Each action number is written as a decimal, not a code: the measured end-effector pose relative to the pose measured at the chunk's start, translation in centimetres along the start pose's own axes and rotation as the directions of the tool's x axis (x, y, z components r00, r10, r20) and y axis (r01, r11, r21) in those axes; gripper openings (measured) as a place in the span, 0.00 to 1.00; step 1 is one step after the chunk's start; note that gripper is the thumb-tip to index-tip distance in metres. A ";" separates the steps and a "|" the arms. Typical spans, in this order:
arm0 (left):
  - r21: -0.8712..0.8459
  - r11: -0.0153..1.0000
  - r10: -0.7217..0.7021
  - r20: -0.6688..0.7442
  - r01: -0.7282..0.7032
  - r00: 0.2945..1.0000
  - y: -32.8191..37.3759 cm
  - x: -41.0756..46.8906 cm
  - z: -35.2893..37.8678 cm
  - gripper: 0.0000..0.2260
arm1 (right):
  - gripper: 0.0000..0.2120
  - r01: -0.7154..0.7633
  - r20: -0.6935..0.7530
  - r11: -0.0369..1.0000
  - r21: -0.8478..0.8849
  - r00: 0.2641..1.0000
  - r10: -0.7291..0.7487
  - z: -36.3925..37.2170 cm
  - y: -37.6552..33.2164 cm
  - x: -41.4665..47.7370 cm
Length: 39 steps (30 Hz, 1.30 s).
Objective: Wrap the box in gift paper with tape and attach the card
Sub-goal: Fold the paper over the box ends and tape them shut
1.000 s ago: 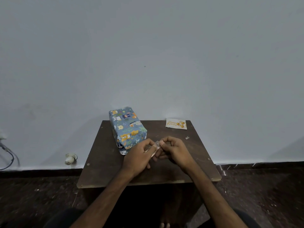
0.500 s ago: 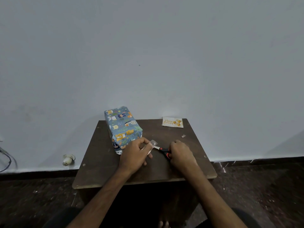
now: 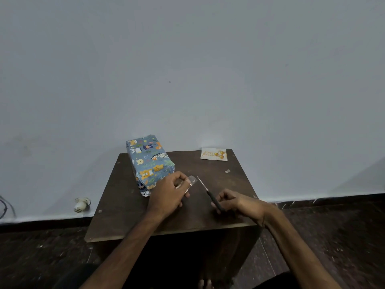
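Pinches a short strip of clear tape (image 3: pixel 192 181) in the left hand (image 3: pixel 168 193), fingers curled, thumb and fingertips closed on one end. Grips scissors (image 3: pixel 209 193) in the right hand (image 3: pixel 236 203), fingers wrapped round the dark handles, blades pointing toward the tape and just short of it; probably closed, though too thin to tell. Close beyond the left hand's knuckles: the box (image 3: pixel 149 161), wrapped all over in blue animal print, lying on the table (image 3: pixel 116 205), a white corner showing at its near end. Well beyond the right hand, at the table's far edge: the card (image 3: pixel 214 153), flat, gold balloons printed on it.
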<state>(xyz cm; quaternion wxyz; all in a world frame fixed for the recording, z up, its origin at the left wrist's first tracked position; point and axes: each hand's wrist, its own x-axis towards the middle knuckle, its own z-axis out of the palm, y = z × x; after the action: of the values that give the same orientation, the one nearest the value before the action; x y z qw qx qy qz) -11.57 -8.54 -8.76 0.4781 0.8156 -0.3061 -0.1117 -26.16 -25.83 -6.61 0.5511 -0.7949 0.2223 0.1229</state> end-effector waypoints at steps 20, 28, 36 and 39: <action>-0.147 0.986 -0.082 -0.007 0.080 0.997 -0.2 0.7 0.3 0.10 | 0.12 0.122 0.070 0.991 0.048 0.990 -0.126 0.8 -1.1 2.9; -0.212 0.973 -0.093 0.004 0.092 0.996 -0.2 0.8 -0.2 0.13 | 0.06 0.180 0.095 0.977 0.114 0.977 -0.191 0.8 -1.5 2.8; -0.292 0.954 -0.055 0.035 0.063 0.998 -1.0 1.1 -0.4 0.12 | 0.05 0.187 0.066 0.975 0.120 0.978 -0.196 0.7 -1.3 3.5; -0.284 0.958 -0.046 0.013 0.047 0.999 -1.2 1.2 -0.7 0.10 | 0.10 0.190 -0.114 0.980 0.054 0.977 -0.183 -0.1 -0.9 3.6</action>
<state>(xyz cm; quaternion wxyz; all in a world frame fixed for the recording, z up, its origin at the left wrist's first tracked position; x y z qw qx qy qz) -9.86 -8.34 -9.25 0.5866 0.7451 -0.2691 -0.1682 -22.64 -26.47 -7.41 0.5727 -0.7995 0.1802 0.0203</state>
